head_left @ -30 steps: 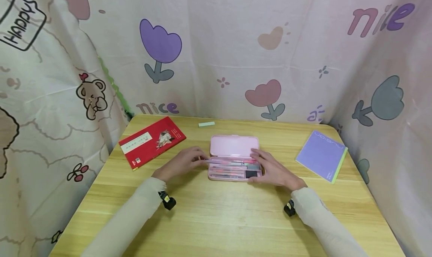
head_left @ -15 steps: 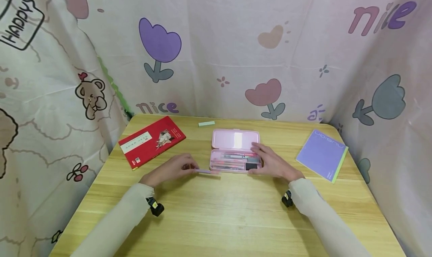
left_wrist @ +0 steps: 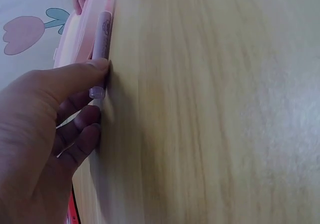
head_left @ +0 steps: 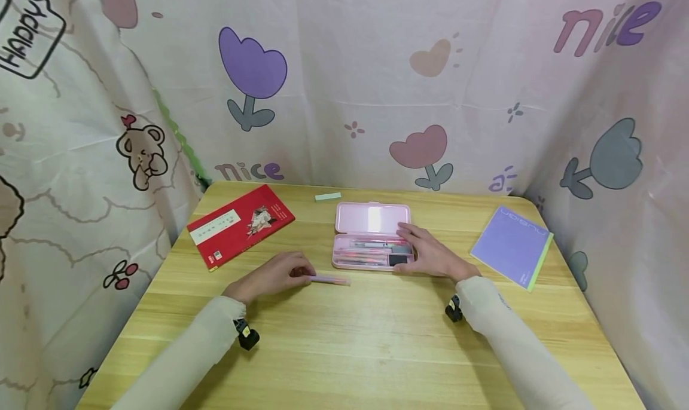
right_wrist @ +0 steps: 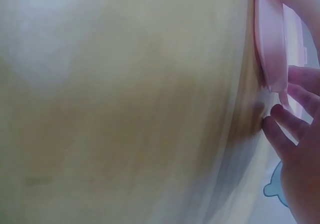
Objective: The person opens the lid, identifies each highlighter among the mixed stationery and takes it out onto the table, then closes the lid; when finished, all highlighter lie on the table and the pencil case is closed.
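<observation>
My left hand (head_left: pixel 277 277) pinches one end of a lilac pen (head_left: pixel 329 280) between thumb and fingers, low over the table in front of the pencil case. In the left wrist view the pen (left_wrist: pixel 103 36) has a dark label and a pinkish, clear far end. The pink pencil case (head_left: pixel 371 219) lies with its lid folded back. Inside it are several pens (head_left: pixel 363 259) and a dark block (head_left: pixel 397 259). At the case's right end, my right hand (head_left: pixel 430 253) grips it, thumb at the front edge and fingers by the lid. In the right wrist view the case's pink wall (right_wrist: pixel 272 44) shows beside the fingers.
A red book (head_left: pixel 242 226) lies at the back left of the wooden table (head_left: pixel 377 350). The purple notebook (head_left: pixel 511 245) is at the right. A small pale green strip (head_left: pixel 328 196) lies near the back edge, before a printed curtain (head_left: pixel 344 69).
My left hand has drawn the lilac pen out of the case and brought it left and toward me. The case has shifted back a little, with my right hand still at its right end.
</observation>
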### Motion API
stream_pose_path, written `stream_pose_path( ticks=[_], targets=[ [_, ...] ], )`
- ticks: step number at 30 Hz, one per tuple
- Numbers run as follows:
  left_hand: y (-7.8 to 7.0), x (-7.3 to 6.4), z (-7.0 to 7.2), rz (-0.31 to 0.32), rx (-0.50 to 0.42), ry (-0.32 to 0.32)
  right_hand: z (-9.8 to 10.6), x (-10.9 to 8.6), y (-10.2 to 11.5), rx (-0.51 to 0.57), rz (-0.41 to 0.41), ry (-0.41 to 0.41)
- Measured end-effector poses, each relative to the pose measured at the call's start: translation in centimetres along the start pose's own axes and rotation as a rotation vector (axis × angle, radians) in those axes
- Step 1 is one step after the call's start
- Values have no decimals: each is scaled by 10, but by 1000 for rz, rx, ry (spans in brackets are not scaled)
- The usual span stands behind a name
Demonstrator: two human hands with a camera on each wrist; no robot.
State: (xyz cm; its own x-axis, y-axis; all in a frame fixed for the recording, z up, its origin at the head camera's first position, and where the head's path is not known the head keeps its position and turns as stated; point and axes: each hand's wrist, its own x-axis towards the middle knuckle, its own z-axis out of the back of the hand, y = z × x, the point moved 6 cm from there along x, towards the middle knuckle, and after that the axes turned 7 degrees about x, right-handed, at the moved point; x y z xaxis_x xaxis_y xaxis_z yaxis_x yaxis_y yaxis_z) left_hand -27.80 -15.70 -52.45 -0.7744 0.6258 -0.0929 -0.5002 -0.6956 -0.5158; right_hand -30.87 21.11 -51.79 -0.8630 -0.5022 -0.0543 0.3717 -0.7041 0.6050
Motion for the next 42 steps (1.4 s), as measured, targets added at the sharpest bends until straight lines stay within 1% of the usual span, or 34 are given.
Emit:
stream_pose_path(
  ticks=[10,19,23,26,29,34,38,42],
  targets=[
    [1,-2,-1,23,-24,18,-2,1,-1,3,2,-4],
    [1,-1,-1,9,-35,20,-2,1,-3,11,0,-8],
    [2,-1,0,29,-50,23,-2,1,-3,8,-3,-7],
    [3,1,2,74,-77,15,-2,1,-3,9,-2,-6],
    [2,8,5,93,-96,-1,-2,1,-2,13,0,-7],
    [-5,33,9,58,-71,-28,-1,1,-1,19,-5,-8],
    [-15,52,12,40,-51,-25,-1,1,-3,16,-11,-5],
    [-24,67,14,17,-19,-17,-2,2,-3,18,-20,3]
  ],
)
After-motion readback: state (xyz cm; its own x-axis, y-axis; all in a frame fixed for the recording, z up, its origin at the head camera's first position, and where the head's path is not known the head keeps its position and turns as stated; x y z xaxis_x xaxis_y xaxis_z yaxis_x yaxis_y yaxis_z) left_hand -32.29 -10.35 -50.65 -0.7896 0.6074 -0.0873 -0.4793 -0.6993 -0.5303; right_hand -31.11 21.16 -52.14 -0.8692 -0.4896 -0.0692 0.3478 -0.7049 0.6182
